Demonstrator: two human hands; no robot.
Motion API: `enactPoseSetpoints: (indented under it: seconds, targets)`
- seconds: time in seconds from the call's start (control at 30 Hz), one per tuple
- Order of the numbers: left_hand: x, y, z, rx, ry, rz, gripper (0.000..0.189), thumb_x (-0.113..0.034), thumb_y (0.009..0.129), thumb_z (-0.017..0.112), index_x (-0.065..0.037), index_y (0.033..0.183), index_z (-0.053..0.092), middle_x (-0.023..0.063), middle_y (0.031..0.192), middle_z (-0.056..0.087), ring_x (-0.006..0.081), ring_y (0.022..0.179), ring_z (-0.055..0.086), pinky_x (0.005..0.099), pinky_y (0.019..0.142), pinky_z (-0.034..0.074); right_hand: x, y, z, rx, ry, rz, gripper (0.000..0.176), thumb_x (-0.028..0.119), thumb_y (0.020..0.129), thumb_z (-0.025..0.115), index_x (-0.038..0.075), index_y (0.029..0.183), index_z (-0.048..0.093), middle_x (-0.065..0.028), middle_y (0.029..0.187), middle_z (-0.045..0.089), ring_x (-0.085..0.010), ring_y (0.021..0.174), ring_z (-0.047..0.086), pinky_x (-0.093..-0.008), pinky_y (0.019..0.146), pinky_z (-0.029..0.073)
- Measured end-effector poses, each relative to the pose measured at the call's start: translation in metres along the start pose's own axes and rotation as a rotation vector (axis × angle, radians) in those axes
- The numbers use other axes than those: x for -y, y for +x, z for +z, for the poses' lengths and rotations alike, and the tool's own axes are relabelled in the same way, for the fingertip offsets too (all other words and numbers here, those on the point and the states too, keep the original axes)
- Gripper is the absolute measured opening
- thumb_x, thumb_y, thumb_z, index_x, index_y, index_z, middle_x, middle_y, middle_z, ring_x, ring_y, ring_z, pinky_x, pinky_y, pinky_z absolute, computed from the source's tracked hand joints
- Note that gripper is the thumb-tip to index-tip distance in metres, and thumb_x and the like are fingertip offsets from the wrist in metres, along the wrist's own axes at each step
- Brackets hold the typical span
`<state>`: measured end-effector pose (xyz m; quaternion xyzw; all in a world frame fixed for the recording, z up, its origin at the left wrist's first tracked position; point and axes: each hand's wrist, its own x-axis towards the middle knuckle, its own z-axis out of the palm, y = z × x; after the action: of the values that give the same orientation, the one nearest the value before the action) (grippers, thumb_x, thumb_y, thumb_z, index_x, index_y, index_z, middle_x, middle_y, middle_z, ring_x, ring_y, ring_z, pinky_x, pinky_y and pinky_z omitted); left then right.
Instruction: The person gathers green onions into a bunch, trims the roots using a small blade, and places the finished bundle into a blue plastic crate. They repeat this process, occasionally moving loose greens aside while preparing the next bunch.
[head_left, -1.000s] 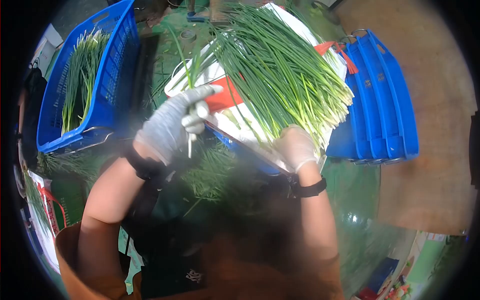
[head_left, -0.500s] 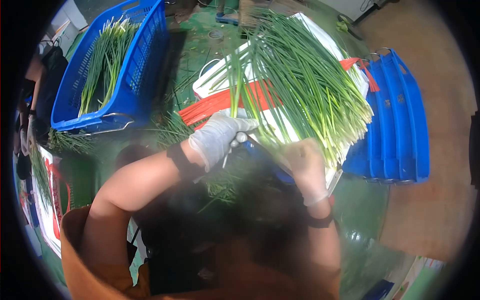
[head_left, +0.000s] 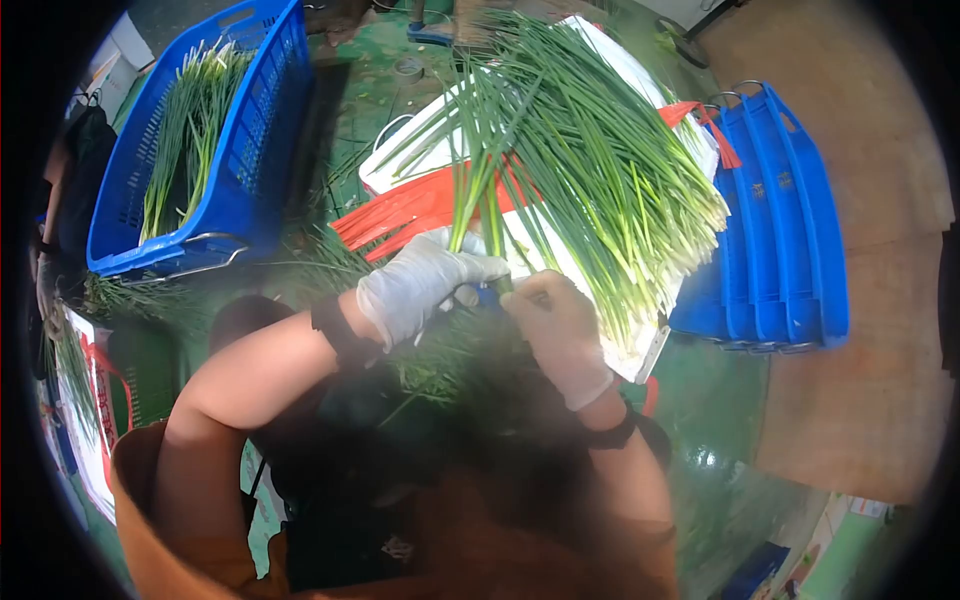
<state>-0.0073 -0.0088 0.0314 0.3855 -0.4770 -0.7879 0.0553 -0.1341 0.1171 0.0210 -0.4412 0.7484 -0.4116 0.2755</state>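
Head cam: green floor (head_left: 725, 420), white board (head_left: 541, 236) mid w/ onion pile (head_left: 625, 180); far-left blue crate (head_left: 262, 150) w/ more onions (head_left: 190, 135). L hand (head_left: 425, 285) grips stalks (head_left: 480, 200), R hand (head_left: 560, 335) pinches lower ends.

At the middle of the frame are two gloved hands, one left hand (head_left: 425, 285) and one right hand (head_left: 560, 335), with two dark wristbands (head_left: 342, 335). Scallions form one heap (head_left: 610, 170) at upper centre, one bunch (head_left: 475, 205) in the left hand, and one batch (head_left: 190, 135) inside one blue crate (head_left: 262, 125), upper left. One stack of nested crates (head_left: 785, 235) stands at right, its number uncertain.
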Motion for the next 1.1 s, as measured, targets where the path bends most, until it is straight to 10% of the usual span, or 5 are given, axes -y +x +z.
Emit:
enactPoseSetpoints:
  seconds: [0.17, 0.3, 0.47, 0.7, 1.1]
  targets:
    - [-0.008, -0.002, -0.004, -0.085, -0.102, 0.085, 0.005, -0.016, 0.087, 0.062, -0.011, 0.087, 0.059, -0.0077, 0.061, 0.050, 0.0005, 0.046, 0.041, 0.0155, 0.039, 0.028, -0.010, -0.003, -0.005, -0.111, -0.110, -0.431, 0.009, 0.008, 0.081, 0.062, 0.005, 0.080, 0.054, -0.0132, 0.070, 0.055, -0.0307, 0.067, 0.057, -0.0372, 0.064, 0.045]
    - [-0.014, -0.002, -0.013, -0.079, -0.064, 0.119, 0.007, -0.017, 0.087, 0.062, -0.012, 0.084, 0.059, -0.0084, 0.059, 0.048, 0.0007, 0.044, 0.039, 0.0171, 0.039, 0.028, 0.037, -0.012, -0.052, 1.089, 0.004, -0.166, 0.016, 0.020, 0.083, 0.064, 0.005, 0.079, 0.061, -0.0091, 0.080, 0.064, -0.0241, 0.073, 0.062, -0.0341, 0.070, 0.047]
    - [0.004, 0.003, -0.004, -0.178, -0.125, 0.024, 0.010, -0.016, 0.088, 0.063, -0.010, 0.082, 0.059, -0.0060, 0.064, 0.055, 0.0005, 0.045, 0.044, 0.0160, 0.038, 0.031, 0.015, -0.007, -0.004, -0.133, -0.414, -0.389, 0.022, 0.019, 0.077, 0.072, 0.005, 0.084, 0.057, -0.0089, 0.074, 0.058, -0.0267, 0.066, 0.058, -0.0372, 0.061, 0.048]
    - [0.006, 0.005, -0.001, 0.017, -0.273, -0.005, 0.009, -0.018, 0.092, 0.059, -0.010, 0.088, 0.061, -0.0072, 0.064, 0.053, -0.0014, 0.045, 0.041, 0.0139, 0.037, 0.031, 0.021, 0.001, -0.015, 0.169, 0.396, 0.362, 0.012, 0.012, 0.089, 0.058, 0.000, 0.086, 0.059, -0.0050, 0.072, 0.060, -0.0118, 0.058, 0.055, -0.0244, 0.055, 0.043]
    - [0.001, 0.017, -0.021, -0.075, -0.327, 0.016, 0.013, -0.013, 0.092, 0.059, -0.004, 0.099, 0.064, 0.0015, 0.086, 0.068, -0.0004, 0.046, 0.040, 0.0147, 0.037, 0.031, 0.007, -0.008, -0.019, 0.100, 0.241, 0.181, 0.009, 0.010, 0.087, 0.060, 0.001, 0.084, 0.059, -0.0027, 0.066, 0.056, -0.0089, 0.059, 0.052, -0.0252, 0.055, 0.042]
